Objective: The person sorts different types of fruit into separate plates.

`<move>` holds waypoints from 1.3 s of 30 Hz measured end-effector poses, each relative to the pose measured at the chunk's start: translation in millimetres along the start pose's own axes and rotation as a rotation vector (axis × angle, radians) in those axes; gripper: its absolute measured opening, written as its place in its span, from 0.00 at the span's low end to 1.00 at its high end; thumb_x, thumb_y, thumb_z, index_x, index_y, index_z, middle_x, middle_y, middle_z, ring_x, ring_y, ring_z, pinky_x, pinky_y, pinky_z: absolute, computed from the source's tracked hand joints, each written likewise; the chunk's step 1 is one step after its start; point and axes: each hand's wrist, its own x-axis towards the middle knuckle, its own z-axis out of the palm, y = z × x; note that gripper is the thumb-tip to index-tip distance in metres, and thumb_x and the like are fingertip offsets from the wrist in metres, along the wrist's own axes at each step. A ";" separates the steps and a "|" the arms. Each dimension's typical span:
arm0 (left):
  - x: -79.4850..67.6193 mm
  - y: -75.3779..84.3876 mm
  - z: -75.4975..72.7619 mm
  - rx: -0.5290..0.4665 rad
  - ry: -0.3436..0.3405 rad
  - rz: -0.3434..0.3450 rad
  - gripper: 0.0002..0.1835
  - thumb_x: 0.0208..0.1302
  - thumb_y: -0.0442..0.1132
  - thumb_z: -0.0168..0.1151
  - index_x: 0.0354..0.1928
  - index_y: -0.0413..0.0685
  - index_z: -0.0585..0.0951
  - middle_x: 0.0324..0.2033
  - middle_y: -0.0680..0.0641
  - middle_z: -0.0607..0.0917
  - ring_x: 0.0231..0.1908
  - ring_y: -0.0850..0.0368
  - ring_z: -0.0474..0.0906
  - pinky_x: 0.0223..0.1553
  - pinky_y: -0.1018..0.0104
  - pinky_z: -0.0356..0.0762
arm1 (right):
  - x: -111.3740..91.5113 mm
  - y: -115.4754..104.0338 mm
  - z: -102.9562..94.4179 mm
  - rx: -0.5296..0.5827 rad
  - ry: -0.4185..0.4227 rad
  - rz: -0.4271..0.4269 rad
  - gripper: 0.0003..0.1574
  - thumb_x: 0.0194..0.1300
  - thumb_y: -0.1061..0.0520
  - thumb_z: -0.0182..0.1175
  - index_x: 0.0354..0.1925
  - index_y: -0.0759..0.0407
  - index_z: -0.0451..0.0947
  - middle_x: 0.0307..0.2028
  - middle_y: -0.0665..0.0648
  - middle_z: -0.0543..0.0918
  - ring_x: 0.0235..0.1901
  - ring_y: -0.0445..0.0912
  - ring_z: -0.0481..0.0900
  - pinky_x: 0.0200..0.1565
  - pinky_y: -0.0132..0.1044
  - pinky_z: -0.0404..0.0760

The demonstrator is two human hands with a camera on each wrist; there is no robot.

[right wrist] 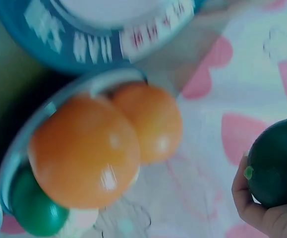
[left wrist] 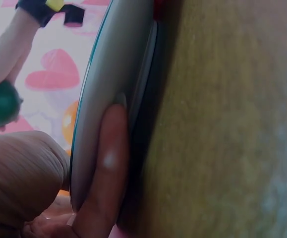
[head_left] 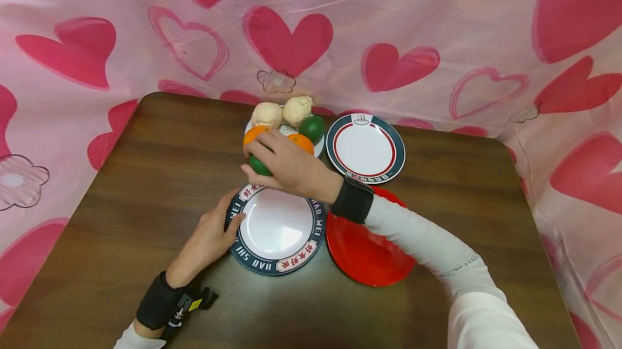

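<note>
My left hand [head_left: 209, 235] grips the left rim of a white plate [head_left: 277, 225] with a dark blue lettered border. In the left wrist view a finger [left wrist: 112, 153] lies under that rim, and the plate edge is lifted a little off the table. Above the plate's far edge, my right hand [head_left: 293, 165] holds a round dark green fruit [right wrist: 279, 163] with a pale stem end. Behind it, a smaller plate [head_left: 319, 149] carries an orange [head_left: 301, 142], another orange [head_left: 254, 134], a green fruit [head_left: 312, 128] and two cream-coloured bun-like pieces [head_left: 267, 115].
A red plate [head_left: 369, 257] lies right of the lettered plate, partly under my right forearm. Farther back is a white plate [head_left: 364, 146] with a blue and red border. A pink heart-patterned cloth [head_left: 291, 35] hangs behind the wooden table [head_left: 121, 219].
</note>
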 end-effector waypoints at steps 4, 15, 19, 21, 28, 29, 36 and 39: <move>0.7 0.0 0.7 0.013 0.005 0.010 0.34 0.75 0.35 0.57 0.76 0.35 0.55 0.67 0.25 0.71 0.57 0.31 0.79 0.57 0.37 0.78 | -18.3 -14.0 11.5 0.020 -0.164 -0.023 0.21 0.74 0.46 0.57 0.56 0.57 0.79 0.49 0.55 0.82 0.51 0.47 0.77 0.56 0.32 0.78; 3.5 1.8 2.3 0.032 0.007 0.005 0.33 0.75 0.35 0.57 0.75 0.36 0.57 0.67 0.25 0.71 0.59 0.31 0.78 0.59 0.36 0.75 | -43.8 -31.3 51.8 -0.015 -0.605 0.065 0.29 0.79 0.39 0.48 0.70 0.47 0.70 0.67 0.56 0.73 0.67 0.51 0.69 0.70 0.44 0.73; 2.9 1.5 3.0 0.030 -0.013 -0.015 0.34 0.75 0.36 0.56 0.76 0.37 0.55 0.68 0.26 0.70 0.61 0.30 0.77 0.61 0.36 0.74 | -49.3 -33.5 62.9 -0.051 -0.672 0.056 0.33 0.79 0.36 0.47 0.74 0.45 0.66 0.69 0.56 0.71 0.67 0.52 0.68 0.69 0.45 0.73; 2.5 1.2 2.9 0.032 -0.015 -0.014 0.34 0.75 0.36 0.56 0.76 0.37 0.55 0.69 0.26 0.70 0.61 0.30 0.76 0.61 0.36 0.73 | -51.3 -34.4 65.6 -0.067 -0.683 0.048 0.35 0.78 0.35 0.47 0.76 0.43 0.63 0.69 0.56 0.70 0.67 0.52 0.67 0.68 0.45 0.74; 2.0 1.3 2.6 0.025 -0.001 0.015 0.33 0.75 0.34 0.56 0.76 0.37 0.56 0.67 0.25 0.71 0.60 0.30 0.77 0.60 0.35 0.74 | -52.6 -34.2 55.4 -0.001 -0.696 0.052 0.45 0.72 0.25 0.48 0.79 0.38 0.56 0.74 0.56 0.65 0.72 0.53 0.62 0.70 0.53 0.69; 2.1 0.9 2.9 0.020 -0.003 0.016 0.33 0.75 0.35 0.56 0.76 0.37 0.56 0.67 0.25 0.71 0.60 0.31 0.77 0.60 0.36 0.74 | -52.7 -32.2 50.8 0.014 -0.686 0.059 0.45 0.71 0.24 0.48 0.78 0.37 0.56 0.74 0.56 0.64 0.73 0.54 0.61 0.71 0.55 0.68; 2.7 -2.8 3.8 0.003 0.009 0.013 0.33 0.75 0.36 0.56 0.76 0.38 0.56 0.67 0.27 0.72 0.60 0.32 0.78 0.60 0.36 0.75 | -49.2 7.1 3.0 0.084 -0.451 0.216 0.39 0.72 0.30 0.54 0.74 0.40 0.66 0.73 0.57 0.67 0.72 0.54 0.61 0.72 0.58 0.62; 3.2 -3.6 3.4 0.003 0.009 0.005 0.33 0.75 0.35 0.56 0.76 0.39 0.56 0.68 0.27 0.71 0.63 0.32 0.76 0.62 0.36 0.73 | -48.8 36.6 -13.9 0.058 -0.265 0.277 0.36 0.72 0.37 0.58 0.72 0.46 0.69 0.70 0.60 0.69 0.71 0.56 0.63 0.72 0.58 0.63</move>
